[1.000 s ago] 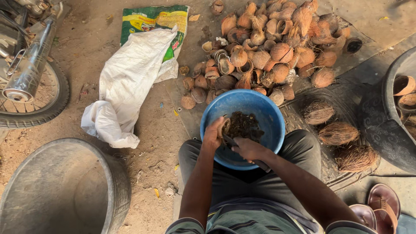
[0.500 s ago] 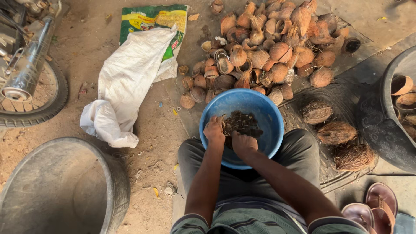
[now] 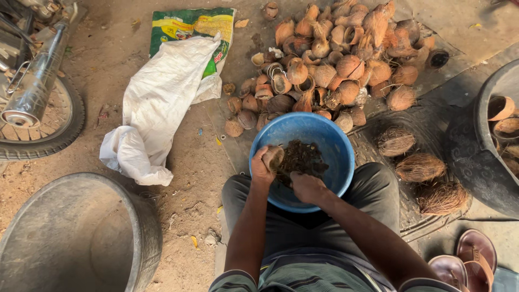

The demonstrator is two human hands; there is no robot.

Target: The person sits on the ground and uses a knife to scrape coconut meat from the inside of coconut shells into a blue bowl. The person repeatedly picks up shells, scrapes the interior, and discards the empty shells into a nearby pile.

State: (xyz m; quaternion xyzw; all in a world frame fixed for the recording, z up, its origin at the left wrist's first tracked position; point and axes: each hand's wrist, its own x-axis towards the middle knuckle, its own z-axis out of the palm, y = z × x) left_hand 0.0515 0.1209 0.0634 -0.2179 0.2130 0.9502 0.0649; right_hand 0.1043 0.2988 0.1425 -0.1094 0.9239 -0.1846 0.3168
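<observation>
Brown coconut shell [image 3: 273, 158] within left fingers [image 3: 261, 162]

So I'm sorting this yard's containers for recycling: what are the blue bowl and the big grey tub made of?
Blue bowl: probably plastic, with uniform colour and a smooth, thin rim. Grey tub: likely metal, dull, dusty and scuffed, with a rolled rim.

12 o'clock: blocked by coconut shell pile [image 3: 335, 65] | 3 o'clock: three husked coconuts [image 3: 419, 167], black tub [image 3: 476, 157] | 9 o'clock: open dirt, then white sack [image 3: 159, 103] | 7 o'clock: metal basin [image 3: 75, 232]
</observation>
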